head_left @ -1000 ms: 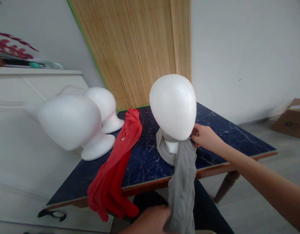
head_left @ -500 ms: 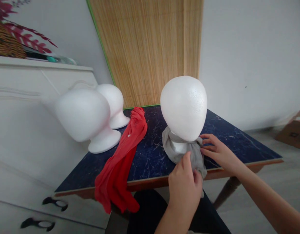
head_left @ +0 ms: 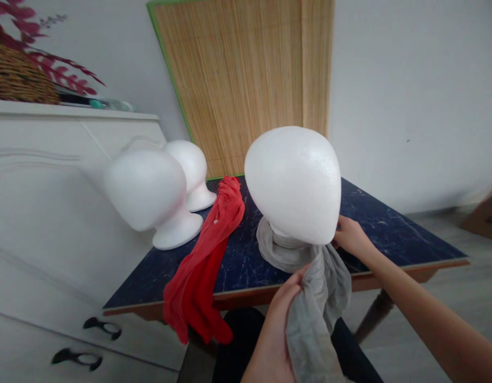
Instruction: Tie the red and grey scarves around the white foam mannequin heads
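The right forearm (head_left: 421,308) is bare, the trousers (head_left: 238,343) dark

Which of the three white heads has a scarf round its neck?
The rightmost head: the grey scarf loops round its neck. The other two heads, left of the red scarf, have bare necks.

Your left hand (head_left: 278,324) is curled closed, its fingers (head_left: 297,277) gathered at the top and the back of the hand running down below them toward you. Your right hand (head_left: 353,238) sits farther out, to the right of those fingers, knuckles bent and tips partly hidden. Its bare forearm (head_left: 421,306) slants down and right, away from them.
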Motion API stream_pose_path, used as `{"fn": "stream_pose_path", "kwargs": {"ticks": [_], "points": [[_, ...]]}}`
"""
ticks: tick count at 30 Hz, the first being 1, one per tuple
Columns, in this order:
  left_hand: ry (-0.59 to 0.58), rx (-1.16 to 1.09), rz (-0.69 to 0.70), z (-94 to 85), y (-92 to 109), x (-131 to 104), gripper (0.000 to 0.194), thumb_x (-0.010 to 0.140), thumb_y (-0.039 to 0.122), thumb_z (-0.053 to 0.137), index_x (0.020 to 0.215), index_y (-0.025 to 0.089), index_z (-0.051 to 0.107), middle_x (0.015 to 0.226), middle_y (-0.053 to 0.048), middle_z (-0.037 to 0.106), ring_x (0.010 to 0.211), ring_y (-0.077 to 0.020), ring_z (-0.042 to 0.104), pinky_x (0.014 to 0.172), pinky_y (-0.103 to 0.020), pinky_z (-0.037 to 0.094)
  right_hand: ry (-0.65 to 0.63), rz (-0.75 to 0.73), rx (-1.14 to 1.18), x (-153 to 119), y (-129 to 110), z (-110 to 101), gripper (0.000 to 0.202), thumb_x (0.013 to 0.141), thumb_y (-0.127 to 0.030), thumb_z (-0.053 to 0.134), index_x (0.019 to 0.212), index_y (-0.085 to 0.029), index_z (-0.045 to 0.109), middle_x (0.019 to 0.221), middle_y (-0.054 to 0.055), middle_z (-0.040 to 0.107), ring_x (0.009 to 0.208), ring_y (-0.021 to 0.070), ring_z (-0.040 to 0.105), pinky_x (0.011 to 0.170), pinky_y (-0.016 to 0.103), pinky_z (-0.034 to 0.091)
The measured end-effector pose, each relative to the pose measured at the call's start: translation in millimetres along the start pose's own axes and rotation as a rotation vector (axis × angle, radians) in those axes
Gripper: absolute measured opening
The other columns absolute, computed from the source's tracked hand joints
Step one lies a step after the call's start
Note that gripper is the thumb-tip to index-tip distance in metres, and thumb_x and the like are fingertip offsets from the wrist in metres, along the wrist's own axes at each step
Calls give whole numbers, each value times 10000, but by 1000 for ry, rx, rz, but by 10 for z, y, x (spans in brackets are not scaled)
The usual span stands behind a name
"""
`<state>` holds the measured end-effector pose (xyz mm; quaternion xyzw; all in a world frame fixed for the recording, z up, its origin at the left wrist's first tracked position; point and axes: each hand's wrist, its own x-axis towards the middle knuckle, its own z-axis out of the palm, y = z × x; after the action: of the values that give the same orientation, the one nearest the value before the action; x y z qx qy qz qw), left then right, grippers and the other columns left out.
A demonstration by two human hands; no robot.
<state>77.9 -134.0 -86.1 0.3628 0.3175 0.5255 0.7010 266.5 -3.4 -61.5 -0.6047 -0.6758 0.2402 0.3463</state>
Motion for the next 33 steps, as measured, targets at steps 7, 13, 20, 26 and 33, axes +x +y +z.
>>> {"fn": "stream_pose_path", "kwargs": {"ticks": [7, 13, 20, 26, 33], "points": [[316, 874, 342, -86, 245, -353, 345, 906, 368, 509, 1222, 260, 600, 1148, -72, 630, 927, -182, 625, 742, -287, 504, -160, -29, 294, 4, 91, 0, 203, 722, -203, 541, 901, -179, 636, 877, 37, 699, 679, 172, 661, 611, 268, 562], [406, 988, 535, -367, 544, 1, 693, 855, 411, 633, 1452, 240, 324, 1508, -107, 374, 1384, -243, 366, 1132, -427, 332, -123, -240, 262, 44, 61, -133, 391, 740, -299, 646, 1121, -211, 666, 1166, 68, 668, 1077, 277, 622, 989, 450, 484], [86, 853, 600, -175, 869, 512, 669, 801, 403, 707, 1371, 200, 422, 1413, -111, 499, 1340, -252, 433, 1151, -421, 298, -514, -542, 447, 241, -496, -96, 584, 609, -351, 832, 1160, -236, 676, 1245, 12, 651, 1210, 273, 561, 1110, 471, 377], [-35, 933, 729, 180, 1378, 847, 734, 797, 428, 712, 1427, 249, 383, 1457, -73, 453, 1379, -291, 363, 1171, -468, 242, -198, -524, 622, 323, -842, -289, 671, 602, -342, 853, 1231, -274, 631, 1298, -38, 616, 1225, 224, 552, 1127, 398, 391], [132, 906, 790, 56, 1159, 1392, 579, 946, 451, 453, 1469, 247, 308, 1543, -64, 296, 1438, -220, 248, 1200, -436, 183, 231, -407, 513, 571, -560, -1261, 818, 505, -497, 885, 1254, -289, 631, 1360, 10, 567, 1286, 273, 487, 1169, 420, 339]]}}
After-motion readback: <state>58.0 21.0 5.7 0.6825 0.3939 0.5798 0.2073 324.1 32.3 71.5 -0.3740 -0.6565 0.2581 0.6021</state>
